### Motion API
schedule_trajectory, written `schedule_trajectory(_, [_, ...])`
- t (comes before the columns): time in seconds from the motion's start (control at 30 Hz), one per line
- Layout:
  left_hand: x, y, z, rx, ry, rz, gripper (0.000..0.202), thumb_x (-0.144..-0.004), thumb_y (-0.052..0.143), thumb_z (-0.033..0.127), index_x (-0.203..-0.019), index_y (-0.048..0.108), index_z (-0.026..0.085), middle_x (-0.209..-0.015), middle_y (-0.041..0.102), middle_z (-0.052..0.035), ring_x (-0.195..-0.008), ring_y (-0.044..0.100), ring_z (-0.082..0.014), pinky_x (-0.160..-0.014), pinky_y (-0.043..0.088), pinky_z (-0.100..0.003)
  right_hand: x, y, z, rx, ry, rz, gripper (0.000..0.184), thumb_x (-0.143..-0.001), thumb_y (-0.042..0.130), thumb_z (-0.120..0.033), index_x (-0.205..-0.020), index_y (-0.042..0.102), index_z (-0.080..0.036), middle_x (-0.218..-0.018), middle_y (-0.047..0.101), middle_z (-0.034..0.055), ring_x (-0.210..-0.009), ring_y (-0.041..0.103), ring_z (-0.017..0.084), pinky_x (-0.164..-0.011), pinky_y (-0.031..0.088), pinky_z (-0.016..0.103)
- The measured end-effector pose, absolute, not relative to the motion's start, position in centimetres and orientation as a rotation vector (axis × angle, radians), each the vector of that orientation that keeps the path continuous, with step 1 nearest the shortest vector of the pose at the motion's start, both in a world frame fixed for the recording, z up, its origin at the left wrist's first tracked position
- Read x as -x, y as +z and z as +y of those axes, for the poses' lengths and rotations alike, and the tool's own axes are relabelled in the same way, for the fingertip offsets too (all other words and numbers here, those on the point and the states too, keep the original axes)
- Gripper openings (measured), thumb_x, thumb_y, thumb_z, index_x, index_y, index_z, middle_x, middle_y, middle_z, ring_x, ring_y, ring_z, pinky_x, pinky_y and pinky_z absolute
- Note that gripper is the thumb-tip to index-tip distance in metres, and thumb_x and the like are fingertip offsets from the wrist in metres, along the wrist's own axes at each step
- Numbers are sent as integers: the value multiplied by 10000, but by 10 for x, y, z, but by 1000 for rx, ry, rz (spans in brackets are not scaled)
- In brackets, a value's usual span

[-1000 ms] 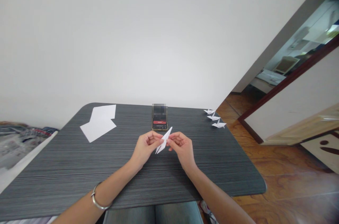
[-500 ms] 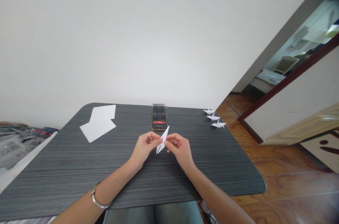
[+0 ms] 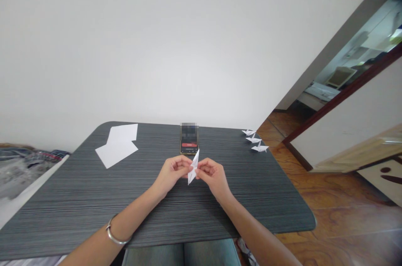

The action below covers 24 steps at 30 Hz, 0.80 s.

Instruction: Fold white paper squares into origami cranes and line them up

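Observation:
Between my two hands is a narrow piece of folded white paper (image 3: pixel 193 170), pointed at its upper and lower ends. My left hand (image 3: pixel 172 174) pinches its left side with thumb and fingers. On the other side my right hand (image 3: pixel 212 174) grips it with thumb and bent fingers. The paper is held above the table, just in front of a phone (image 3: pixel 189 140). Some of its folds are hidden by my fingertips.
Two white paper sheets (image 3: pixel 117 155) overlap at the back left of the dark table (image 3: pixel 150 228). Three folded paper cranes (image 3: pixel 259 148) stand in a row near the right edge. A white wall (image 3: pixel 188 48) rises behind the table; a wooden floor (image 3: pixel 339 224) lies to the right.
The folded paper has turned slightly more upright between my hands, and its lower tip has shifted a little to the right. Both hands keep their pinch.

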<state>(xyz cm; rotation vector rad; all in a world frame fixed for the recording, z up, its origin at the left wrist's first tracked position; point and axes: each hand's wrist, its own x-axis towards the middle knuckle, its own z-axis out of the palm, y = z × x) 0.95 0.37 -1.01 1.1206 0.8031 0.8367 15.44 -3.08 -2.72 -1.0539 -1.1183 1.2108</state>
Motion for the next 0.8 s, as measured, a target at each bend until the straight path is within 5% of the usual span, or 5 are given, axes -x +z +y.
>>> schedule_trajectory(0.8, [-9, -7, 2, -1151, 861, 717, 147, -674, 650, 261, -692, 630, 117, -639, 653, -9, -611, 619, -122, -617, 492, -225, -154, -23, -32, 958, 1095, -1163, 62, -687, 594, -161, -638, 609, -196, -658, 531, -21, -545, 522, 103, -523, 447, 235])
